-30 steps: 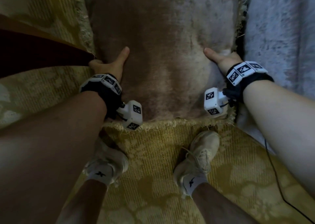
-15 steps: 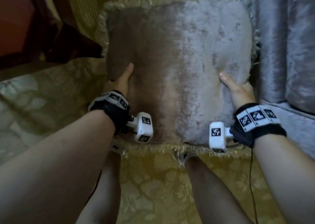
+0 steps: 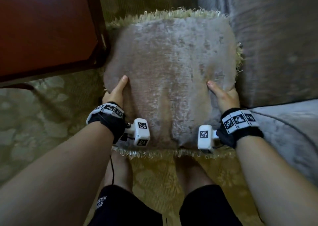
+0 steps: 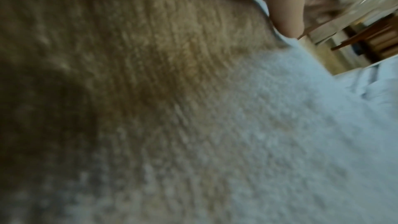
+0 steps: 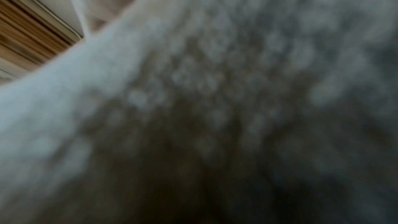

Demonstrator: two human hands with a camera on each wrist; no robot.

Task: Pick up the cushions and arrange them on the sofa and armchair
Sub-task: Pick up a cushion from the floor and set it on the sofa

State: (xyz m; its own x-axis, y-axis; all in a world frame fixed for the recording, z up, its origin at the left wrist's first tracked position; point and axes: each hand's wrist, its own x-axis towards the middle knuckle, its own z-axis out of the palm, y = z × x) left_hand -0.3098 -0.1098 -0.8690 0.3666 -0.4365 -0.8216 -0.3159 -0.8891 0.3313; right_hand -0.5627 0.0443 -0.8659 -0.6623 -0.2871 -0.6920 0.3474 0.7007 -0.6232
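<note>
Dim room: gold patterned carpet (image 3: 43, 122), reddish wooden table (image 3: 44, 24) at left.

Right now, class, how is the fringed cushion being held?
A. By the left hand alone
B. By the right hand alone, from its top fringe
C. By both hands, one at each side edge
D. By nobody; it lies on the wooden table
C: in the head view the left hand and the right hand each grip a side of the cushion, thumbs on its front.
</note>
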